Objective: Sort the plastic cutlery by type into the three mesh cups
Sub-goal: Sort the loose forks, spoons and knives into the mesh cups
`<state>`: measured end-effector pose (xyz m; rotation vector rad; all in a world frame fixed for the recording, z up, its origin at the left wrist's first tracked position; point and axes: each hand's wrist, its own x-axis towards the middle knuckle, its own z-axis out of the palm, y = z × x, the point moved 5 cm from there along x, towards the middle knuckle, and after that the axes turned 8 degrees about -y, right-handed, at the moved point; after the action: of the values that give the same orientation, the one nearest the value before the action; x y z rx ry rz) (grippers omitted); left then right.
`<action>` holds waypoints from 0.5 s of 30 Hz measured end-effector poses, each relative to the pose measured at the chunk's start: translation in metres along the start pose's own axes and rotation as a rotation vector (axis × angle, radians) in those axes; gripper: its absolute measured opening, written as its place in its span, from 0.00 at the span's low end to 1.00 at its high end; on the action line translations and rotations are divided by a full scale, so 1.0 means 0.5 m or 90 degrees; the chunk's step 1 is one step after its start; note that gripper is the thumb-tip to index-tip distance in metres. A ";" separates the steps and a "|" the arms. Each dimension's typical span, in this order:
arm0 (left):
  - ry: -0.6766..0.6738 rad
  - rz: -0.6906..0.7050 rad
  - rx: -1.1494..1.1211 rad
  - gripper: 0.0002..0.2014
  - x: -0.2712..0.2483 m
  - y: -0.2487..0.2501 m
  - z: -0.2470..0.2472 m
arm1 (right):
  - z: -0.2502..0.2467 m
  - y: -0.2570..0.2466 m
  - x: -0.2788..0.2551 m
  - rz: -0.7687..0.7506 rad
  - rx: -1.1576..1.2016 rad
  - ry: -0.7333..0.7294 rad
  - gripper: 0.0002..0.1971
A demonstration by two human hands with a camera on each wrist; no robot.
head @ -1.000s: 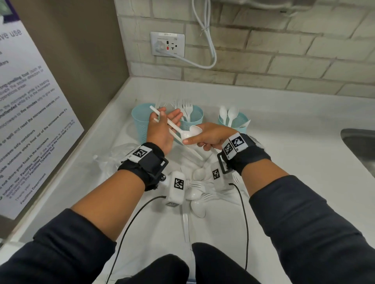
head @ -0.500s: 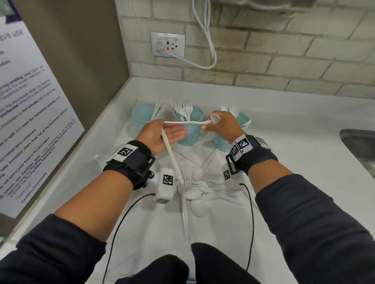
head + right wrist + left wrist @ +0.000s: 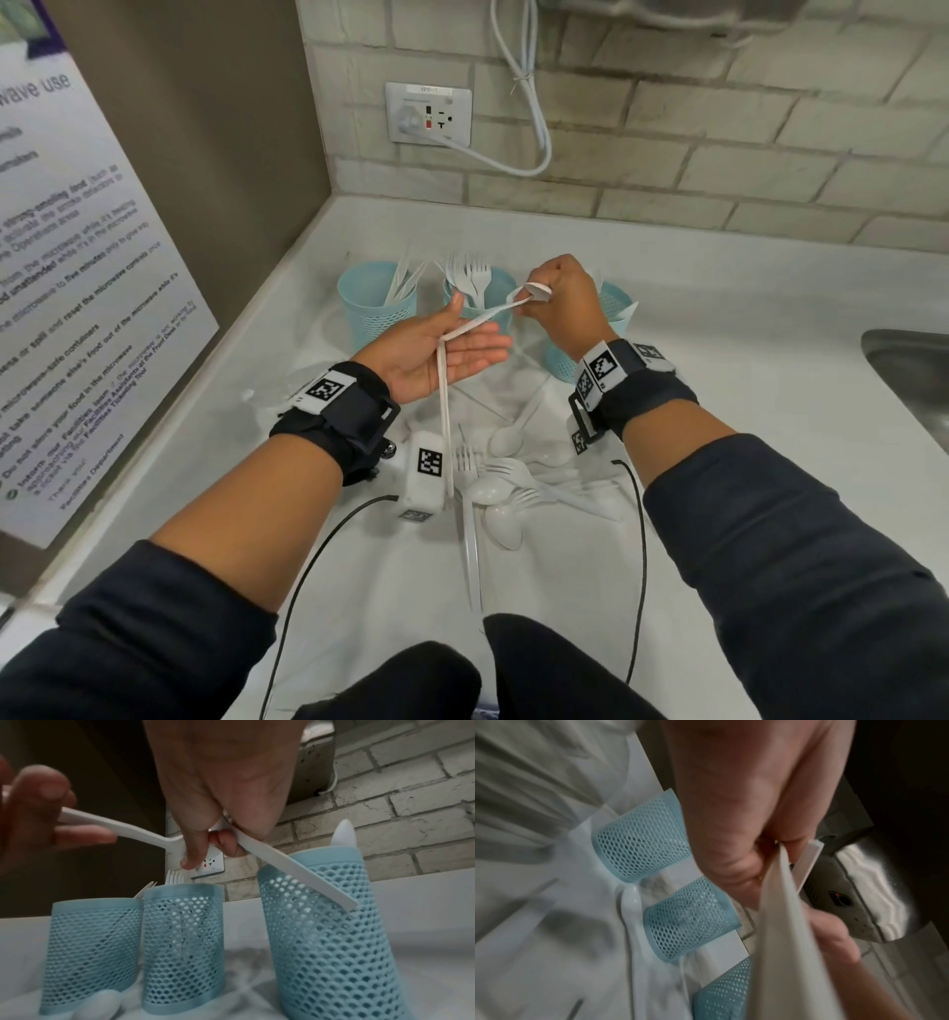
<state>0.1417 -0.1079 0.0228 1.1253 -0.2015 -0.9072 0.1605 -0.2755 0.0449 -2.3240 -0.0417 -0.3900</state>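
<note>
Three pale blue mesh cups stand in a row on the white counter [image 3: 719, 318]. The left cup [image 3: 377, 308] holds knives, the middle cup [image 3: 488, 308] forks, and the right cup [image 3: 613, 318] spoons, half hidden behind my right hand [image 3: 539, 298]. That hand pinches the bowl of a white spoon [image 3: 488, 314] above the cups. The spoon's handle reaches left to my left hand [image 3: 462, 339]. My left hand lies palm up and pinches a long white knife [image 3: 445, 411] that hangs down. A second white handle [image 3: 295, 870] runs from under my right palm across the right cup [image 3: 329, 933].
A loose pile of white spoons and forks [image 3: 506, 485] lies on the counter near me. A steel sink [image 3: 914, 380] is at the right edge. The brick wall with a socket [image 3: 429, 114] is behind, with a poster panel [image 3: 77, 288] on the left.
My right hand has carried the spoon by its bowl up and right, over the right cup. My left hand has opened out palm up, and the knife has swung down.
</note>
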 end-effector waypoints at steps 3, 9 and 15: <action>-0.017 0.016 0.029 0.12 0.002 -0.003 0.006 | 0.001 0.010 0.004 0.008 0.020 0.019 0.07; 0.035 0.050 0.053 0.10 0.015 -0.020 0.002 | 0.007 0.028 0.000 0.234 0.353 -0.028 0.22; 0.044 0.026 0.095 0.13 0.026 -0.037 0.001 | 0.036 0.021 -0.012 0.316 0.726 -0.162 0.09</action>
<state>0.1401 -0.1199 0.0036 1.2837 -0.2377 -0.8264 0.1609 -0.2696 0.0240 -1.1724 0.1514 0.1759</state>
